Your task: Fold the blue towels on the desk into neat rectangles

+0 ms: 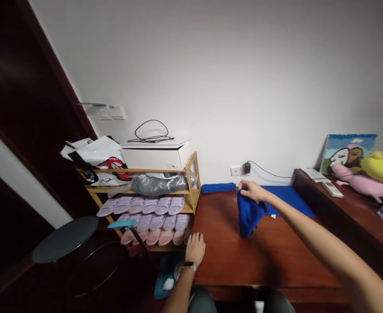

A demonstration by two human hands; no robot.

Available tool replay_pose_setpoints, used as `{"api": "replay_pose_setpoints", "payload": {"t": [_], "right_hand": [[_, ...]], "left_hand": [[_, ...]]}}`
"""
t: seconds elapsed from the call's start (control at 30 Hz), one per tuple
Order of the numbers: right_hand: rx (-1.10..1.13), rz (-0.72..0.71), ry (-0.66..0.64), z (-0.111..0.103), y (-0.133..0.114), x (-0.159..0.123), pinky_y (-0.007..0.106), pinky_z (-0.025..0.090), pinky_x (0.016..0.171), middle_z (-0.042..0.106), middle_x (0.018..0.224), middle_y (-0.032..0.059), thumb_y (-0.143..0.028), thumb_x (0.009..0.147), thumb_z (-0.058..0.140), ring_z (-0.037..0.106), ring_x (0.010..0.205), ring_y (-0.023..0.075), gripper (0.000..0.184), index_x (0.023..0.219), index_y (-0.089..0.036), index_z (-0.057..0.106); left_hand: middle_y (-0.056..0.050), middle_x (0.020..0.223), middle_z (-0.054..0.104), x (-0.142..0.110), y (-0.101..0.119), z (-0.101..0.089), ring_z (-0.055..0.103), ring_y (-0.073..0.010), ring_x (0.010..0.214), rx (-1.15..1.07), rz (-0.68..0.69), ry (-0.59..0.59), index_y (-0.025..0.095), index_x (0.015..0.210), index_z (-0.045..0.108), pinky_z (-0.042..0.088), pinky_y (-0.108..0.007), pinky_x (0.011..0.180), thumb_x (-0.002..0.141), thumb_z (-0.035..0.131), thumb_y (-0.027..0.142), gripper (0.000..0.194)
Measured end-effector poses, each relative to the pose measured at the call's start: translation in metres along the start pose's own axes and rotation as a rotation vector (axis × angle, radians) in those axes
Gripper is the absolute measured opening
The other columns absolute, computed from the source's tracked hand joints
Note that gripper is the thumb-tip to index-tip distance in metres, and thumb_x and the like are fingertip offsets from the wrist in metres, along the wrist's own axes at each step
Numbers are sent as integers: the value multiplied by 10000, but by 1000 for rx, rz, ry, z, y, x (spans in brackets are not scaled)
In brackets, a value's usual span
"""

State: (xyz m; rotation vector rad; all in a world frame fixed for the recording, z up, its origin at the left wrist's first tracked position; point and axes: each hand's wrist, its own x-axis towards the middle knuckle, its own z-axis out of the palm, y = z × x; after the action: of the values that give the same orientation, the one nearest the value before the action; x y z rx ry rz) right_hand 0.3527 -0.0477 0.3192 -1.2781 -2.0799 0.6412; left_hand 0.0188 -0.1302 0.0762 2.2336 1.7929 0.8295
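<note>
My right hand [252,191] pinches the top of a blue cloth [250,215], which hangs down in folds just above the brown wooden table [224,256]. My left hand [195,249], below a wristwatch, lies on the table's left edge with its fingers stretched forward and nothing in them. Behind the hanging cloth, a flat blue sheet [287,198] is spread along the wall side of the table. A folded blue cloth [218,187] sits at the back left corner. A small white scrap [273,216] lies by the sheet's front edge.
Left of the table stands a wooden shoe rack [196,191] with several slippers [150,204], a white box [155,157] and a plastic bag [96,152]. A round stool [65,239] is farther left. Plush toys [361,182] lie on the raised right surface. A charger [247,167] is plugged into the wall.
</note>
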Motion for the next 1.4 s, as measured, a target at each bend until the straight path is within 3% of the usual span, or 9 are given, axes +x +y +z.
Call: {"api": "replay_pose_setpoints", "payload": {"t": [0.1, 0.2, 0.27, 0.33, 0.43, 0.57, 0.83, 1.23, 1.4], "right_hand": [[97, -86, -92, -29, -34, -30, 298, 526, 752, 740, 881, 26, -290, 791, 689, 666, 801, 184, 219, 988, -196, 692], [140, -139, -148, -50, -70, -60, 314, 546, 777, 764, 904, 42, -398, 820, 741, 687, 814, 193, 288, 1022, -193, 732], [136, -162, -187, -60, -93, -78, 319, 554, 749, 770, 898, 43, -462, 833, 752, 691, 773, 190, 321, 1020, -201, 748], [117, -173, -219, -68, -112, -94, 313, 553, 706, 766, 872, 34, -500, 838, 757, 692, 733, 184, 334, 1007, -212, 752], [87, -170, -210, -79, -131, -115, 299, 549, 691, 756, 848, 22, -529, 815, 789, 705, 754, 186, 350, 977, -223, 741], [101, -184, -171, -90, -149, -137, 307, 546, 718, 749, 856, 26, -578, 775, 825, 689, 778, 181, 419, 951, -210, 728], [366, -200, -122, -87, -175, -151, 318, 518, 755, 724, 903, 21, -600, 814, 790, 633, 815, 162, 433, 985, -203, 760], [530, -36, -23, -76, -155, -144, 290, 523, 703, 720, 1014, 29, -398, 757, 866, 613, 784, 130, 317, 1002, -219, 776], [467, -24, -31, -76, -140, -143, 299, 567, 762, 735, 1080, 34, -396, 715, 893, 678, 859, 156, 513, 1167, -220, 725]], "left_hand": [[-133, 1207, 715, 9, 51, -8, 648, -287, 1203, -129, 72, -28, 174, 1148, 724, 439, -497, 1131, 923, 531, 197, 298], [-124, 1343, 678, 26, 120, -25, 672, -220, 1188, -298, 127, -19, 209, 1362, 620, 529, -381, 1029, 1046, 415, 338, 399], [-140, 1448, 628, 37, 168, -50, 634, -231, 1276, -631, 138, 26, 224, 1469, 541, 528, -386, 1039, 1084, 342, 420, 475], [-125, 1433, 650, 43, 209, -85, 618, -262, 1299, -1013, 200, -22, 238, 1443, 585, 509, -411, 1067, 1060, 423, 504, 493], [-108, 1224, 756, 42, 247, -137, 677, -282, 1151, -1129, 239, -123, 193, 1194, 743, 522, -404, 1021, 916, 680, 555, 460], [-76, 1068, 787, 30, 259, -174, 700, -254, 1011, -1081, 272, -134, 182, 1045, 778, 539, -363, 933, 839, 762, 549, 422], [-84, 1144, 792, 30, 266, -189, 672, -295, 1147, -1096, 335, -66, 184, 1104, 794, 485, -455, 1073, 885, 709, 513, 405], [-75, 1088, 796, 43, 271, -161, 684, -258, 1105, -1273, 161, 46, 190, 891, 770, 484, -411, 1077, 827, 709, 440, 266], [-82, 1119, 788, 58, 257, -158, 685, -241, 1153, -1300, 157, 238, 184, 1031, 749, 494, -388, 1070, 879, 640, 450, 325]]}}
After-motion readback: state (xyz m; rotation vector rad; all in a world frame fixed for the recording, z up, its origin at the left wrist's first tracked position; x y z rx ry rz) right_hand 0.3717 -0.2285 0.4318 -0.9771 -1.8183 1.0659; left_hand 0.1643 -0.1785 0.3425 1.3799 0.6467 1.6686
